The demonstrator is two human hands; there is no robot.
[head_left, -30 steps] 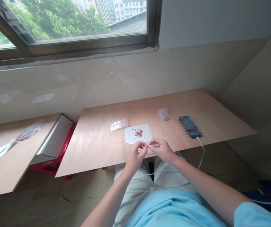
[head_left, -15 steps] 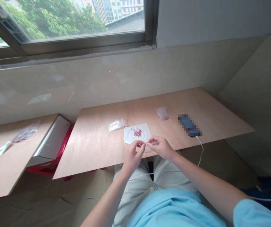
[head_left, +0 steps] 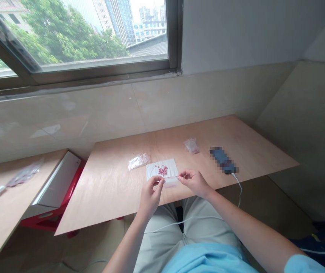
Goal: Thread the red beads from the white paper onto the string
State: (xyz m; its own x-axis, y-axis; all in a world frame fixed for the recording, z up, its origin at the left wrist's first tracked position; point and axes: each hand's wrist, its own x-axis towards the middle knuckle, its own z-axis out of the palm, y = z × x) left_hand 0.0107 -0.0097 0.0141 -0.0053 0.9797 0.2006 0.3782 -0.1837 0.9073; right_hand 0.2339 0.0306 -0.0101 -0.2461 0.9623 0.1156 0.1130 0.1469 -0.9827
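Right under the fingertips there's a little pile of pink beads sitting on a white tissue square, so the hands are working just above and in front of it, over a plywood desk. Both hands are pinching, not open and not in full fists. The left hand has its thumb and fingers closed on one end of a thin pinkish strand, and the right hand pinches the other end, so the strand runs pretty much straight across the small gap between them. It's too fine to say for sure what it's made of, but it looks like thread, and I can't make out any beads on it. Something pale and see-through pokes out just below the fingers at the tissue's front edge, but I can't tell what it is. Past the left fingers, a clear plastic bag lies beside the tissue, and beyond the right fingers there's a smaller clear bag with something reddish inside. Further out past the right hand, a blurred-out phone lies on the desk with a white cable running off the edge. Way off past the left hand is a second plywood board, with a white box sitting on a red stand next to it.
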